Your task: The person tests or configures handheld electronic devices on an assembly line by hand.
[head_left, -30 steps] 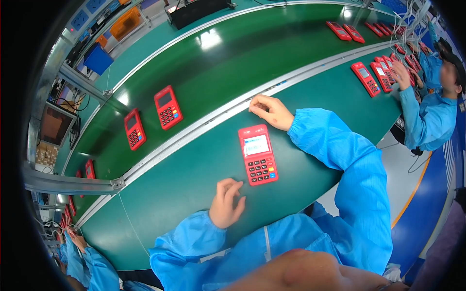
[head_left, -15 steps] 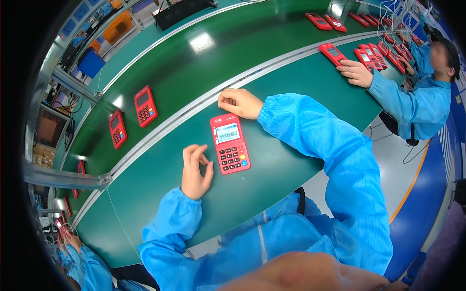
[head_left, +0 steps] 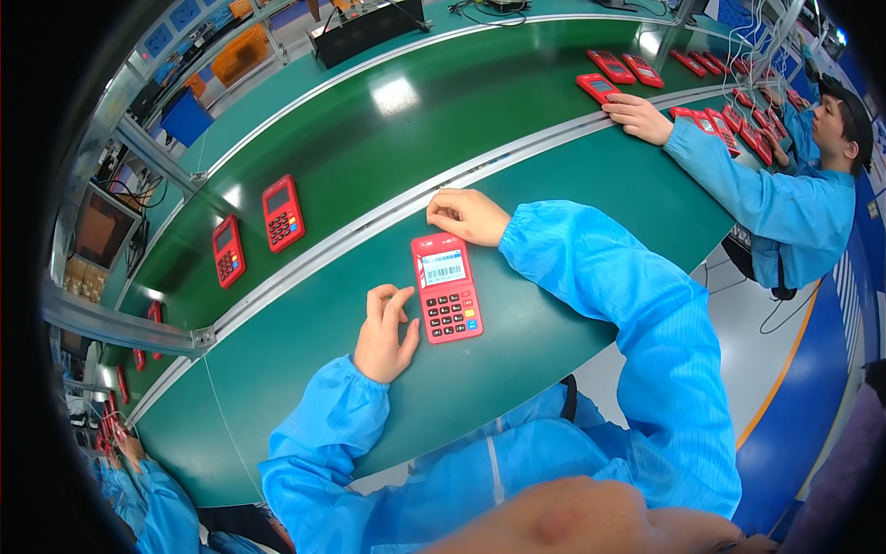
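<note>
A red payment terminal (head_left: pixel 472 323) with a dark keypad and a white barcode label on its screen area lies face up on the green table in front of me. At its left edge is my left hand (head_left: pixel 383 337), fingers loosely bent and thumb apart, holding nothing; I cannot tell whether a fingertip touches the terminal. Just beyond the terminal's top end, my right hand (head_left: pixel 471 218) rests by the metal rail, fingers curled in with nothing seen in them.
Past the metal rail (head_left: pixel 374 226), a green conveyor belt (head_left: pixel 360 157) carries more red terminals (head_left: pixel 283 214). On the right, a co-worker's hand (head_left: pixel 639 118) holds a terminal (head_left: pixel 597 88) at the belt's edge. Several terminals (head_left: pixel 711 125) with white cables lie near that person.
The co-worker's hand has moved a terminal from the table over the rail to the belt's edge. My view has shifted slightly; my left hand is a little nearer the terminal.
</note>
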The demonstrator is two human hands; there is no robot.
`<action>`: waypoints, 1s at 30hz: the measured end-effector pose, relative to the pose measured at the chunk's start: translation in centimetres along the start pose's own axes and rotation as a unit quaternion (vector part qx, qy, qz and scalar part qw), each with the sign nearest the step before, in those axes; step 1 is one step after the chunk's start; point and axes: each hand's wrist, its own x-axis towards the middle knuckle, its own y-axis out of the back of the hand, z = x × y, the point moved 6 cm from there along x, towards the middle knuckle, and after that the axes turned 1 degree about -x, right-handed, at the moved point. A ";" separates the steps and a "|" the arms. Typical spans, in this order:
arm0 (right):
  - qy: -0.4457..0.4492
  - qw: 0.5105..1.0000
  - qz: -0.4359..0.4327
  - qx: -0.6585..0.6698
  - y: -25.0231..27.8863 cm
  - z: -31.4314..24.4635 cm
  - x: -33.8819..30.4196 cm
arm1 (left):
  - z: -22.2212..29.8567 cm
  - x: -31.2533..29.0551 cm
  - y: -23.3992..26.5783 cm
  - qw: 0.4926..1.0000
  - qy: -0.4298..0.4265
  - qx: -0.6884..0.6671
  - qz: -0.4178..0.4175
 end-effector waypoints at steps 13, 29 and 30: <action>0.012 1.000 0.011 -0.009 -0.1 0.0 0.0 | -0.8 -0.3 -0.2 0.998 0.041 0.042 -0.026; -0.052 0.844 0.407 -0.346 22.1 13.2 -1.3 | -0.1 0.2 -0.5 0.996 0.033 0.040 -0.069; -0.072 0.807 0.448 -0.377 24.6 14.7 -2.7 | -0.2 0.2 -0.5 0.996 0.042 0.040 -0.067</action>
